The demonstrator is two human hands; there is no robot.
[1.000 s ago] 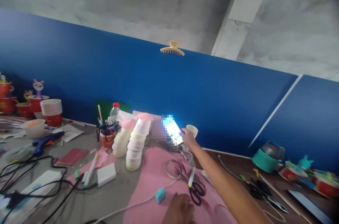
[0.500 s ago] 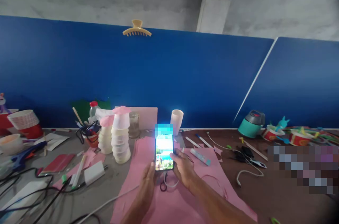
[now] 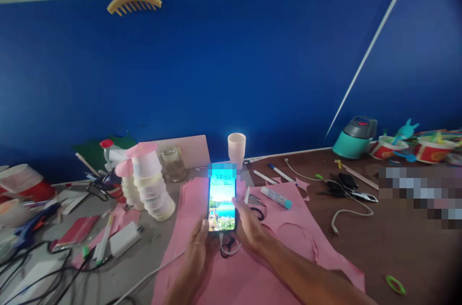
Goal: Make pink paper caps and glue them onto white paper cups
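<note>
Phone point(image 3: 222, 205) between the fingers point(image 3: 242, 209)

Blocky pixels blur the phone point(image 3: 222, 206) along its top edge.

Head camera: I look from behind and above the grip of left hand point(image 3: 197, 246) and right hand point(image 3: 251, 228).
Phone point(image 3: 222, 203): near me, low and central in my view, inside the grip.
Blue partition point(image 3: 245, 64): straight ahead beyond the grip, farther from me.
Desk point(image 3: 361, 249): I see it obliquely, both sides of the grip.
</note>
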